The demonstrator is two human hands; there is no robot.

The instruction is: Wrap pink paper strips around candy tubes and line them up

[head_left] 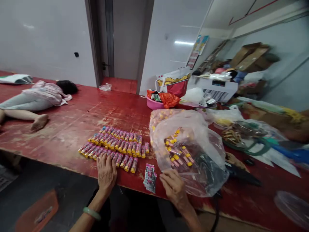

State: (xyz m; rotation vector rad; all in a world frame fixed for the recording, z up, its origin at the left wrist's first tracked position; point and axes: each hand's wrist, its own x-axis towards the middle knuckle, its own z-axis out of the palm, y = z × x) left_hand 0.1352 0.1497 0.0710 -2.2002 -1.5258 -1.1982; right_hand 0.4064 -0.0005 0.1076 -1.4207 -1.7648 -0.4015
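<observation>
Seated at a worn red table (pixel 72 129), a worker rests a bare left hand (pixel 106 172) on the near end of neat rows of pink-and-yellow tubes (pixel 115 146), fingers spread flat and not clamped on any one tube. The tubes lie side by side in a tight block, an arrangement that appears to keep them aligned and easy to count. The right hand (pixel 173 187) sits at about 1 o'clock from the wearer, loosely curled at the lower edge of a clear plastic bag (pixel 190 154) holding more tubes; whether it pinches the plastic cannot be told. The bag's position beside the rows keeps the loose stock within reach. A small stack of paper packets (pixel 150 178) lies between the hands, where either could reach it. A jade bangle (pixel 91 213) circles the left wrist. A pink basin (pixel 154 103) stands farther along at 1 o'clock, and another person (pixel 41 100) lies on the tabletop at 10 o'clock.
</observation>
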